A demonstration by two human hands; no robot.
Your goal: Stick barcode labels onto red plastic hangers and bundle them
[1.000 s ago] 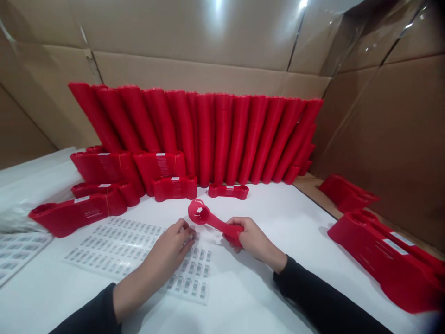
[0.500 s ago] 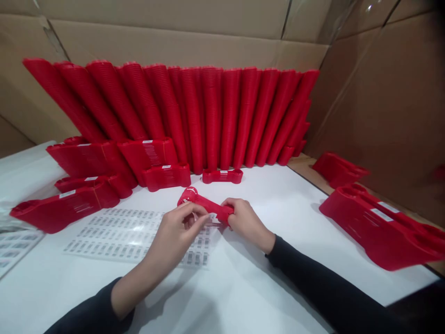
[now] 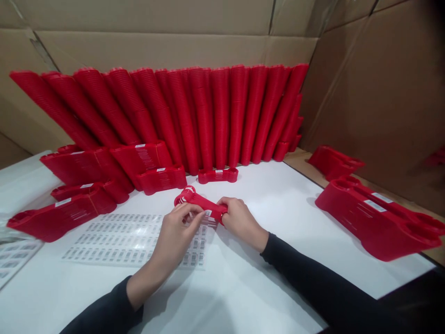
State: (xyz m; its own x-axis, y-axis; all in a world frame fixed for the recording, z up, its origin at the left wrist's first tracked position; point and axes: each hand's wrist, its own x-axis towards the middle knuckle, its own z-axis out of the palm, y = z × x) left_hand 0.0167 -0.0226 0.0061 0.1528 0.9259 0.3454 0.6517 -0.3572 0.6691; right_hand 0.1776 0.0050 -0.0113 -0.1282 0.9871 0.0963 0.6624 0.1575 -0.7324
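Apparently labelling, mid-frame: right hand (image 3: 239,220) grips red part (image 3: 200,201), left hand (image 3: 178,232) pinches white label (image 3: 208,213); likely calls for flat pressing.

We've got a row of stacks (image 3: 210,120) along the back of the table (image 3: 267,199), cardboard (image 3: 156,48) behind it. Bundles (image 3: 162,181) sit just in front, mostly left, with more bundles (image 3: 375,227) off right. The label sheet (image 3: 114,240) lies nearer us, left of centre.
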